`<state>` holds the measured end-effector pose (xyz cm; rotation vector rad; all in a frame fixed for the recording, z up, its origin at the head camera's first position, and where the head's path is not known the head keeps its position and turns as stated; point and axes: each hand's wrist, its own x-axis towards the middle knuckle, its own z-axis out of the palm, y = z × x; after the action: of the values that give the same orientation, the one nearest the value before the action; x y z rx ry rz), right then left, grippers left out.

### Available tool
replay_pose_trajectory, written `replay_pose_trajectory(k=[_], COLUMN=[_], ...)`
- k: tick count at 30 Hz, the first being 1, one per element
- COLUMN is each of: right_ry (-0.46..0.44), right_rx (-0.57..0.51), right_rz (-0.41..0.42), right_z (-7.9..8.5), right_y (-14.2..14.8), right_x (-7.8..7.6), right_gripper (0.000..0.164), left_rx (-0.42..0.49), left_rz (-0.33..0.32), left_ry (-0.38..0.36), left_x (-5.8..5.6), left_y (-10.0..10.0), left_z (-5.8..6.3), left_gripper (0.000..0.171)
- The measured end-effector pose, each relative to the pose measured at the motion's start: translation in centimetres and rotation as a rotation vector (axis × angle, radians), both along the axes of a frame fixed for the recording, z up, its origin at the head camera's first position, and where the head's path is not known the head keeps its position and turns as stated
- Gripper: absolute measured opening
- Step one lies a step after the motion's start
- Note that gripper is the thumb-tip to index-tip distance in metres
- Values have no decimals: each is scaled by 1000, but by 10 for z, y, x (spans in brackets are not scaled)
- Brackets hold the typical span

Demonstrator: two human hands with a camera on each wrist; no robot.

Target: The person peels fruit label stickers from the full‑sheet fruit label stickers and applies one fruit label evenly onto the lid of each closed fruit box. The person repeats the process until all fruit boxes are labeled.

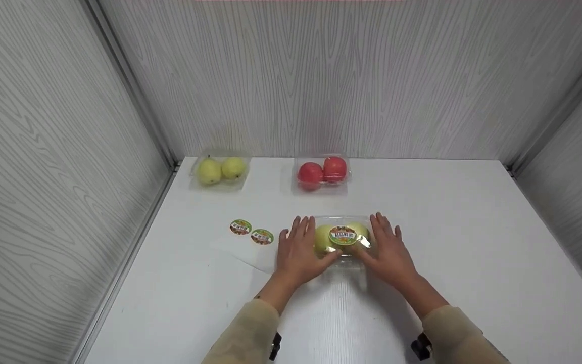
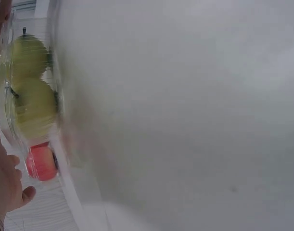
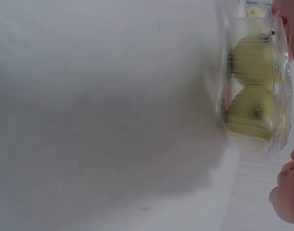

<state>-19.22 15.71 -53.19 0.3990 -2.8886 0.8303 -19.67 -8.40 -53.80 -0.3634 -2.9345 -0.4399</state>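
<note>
head: labelled box (image 1: 342,220) on white table (image 1: 447,212), grained walls (image 1: 296,76)

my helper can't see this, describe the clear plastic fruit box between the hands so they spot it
Start at the white tabletop, where two clear plastic fruit boxes sit near the back. Closer to the person, a third box lies between the left hand and right hand, holding two yellow-green round fruits. Unlike its neighbours, it shows a colourful oval sticker on top.
</note>
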Motion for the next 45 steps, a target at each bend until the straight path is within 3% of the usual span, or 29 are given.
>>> replay_pose_trajectory(k=[5, 10, 25, 35, 45], right_ry=[70, 100, 106, 104, 105], right_rx=[154, 239, 224, 240, 229], right_rz=[53, 72, 87, 90, 63], right_z=[-1, -4, -10, -13, -9], right_y=[8, 11, 18, 19, 28], right_x=[12, 21, 39, 44, 40], right_gripper=[97, 93, 79, 73, 69], left_rx=[-187, -257, -272, -268, -267], left_rz=[-73, -134, -179, -190, -198], left_ry=[69, 109, 242, 217, 190], left_x=[10, 19, 40, 44, 36], left_y=[-10, -14, -14, -11, 2], left_z=[0, 0, -2, -7, -2], left_gripper=[103, 97, 86, 89, 88])
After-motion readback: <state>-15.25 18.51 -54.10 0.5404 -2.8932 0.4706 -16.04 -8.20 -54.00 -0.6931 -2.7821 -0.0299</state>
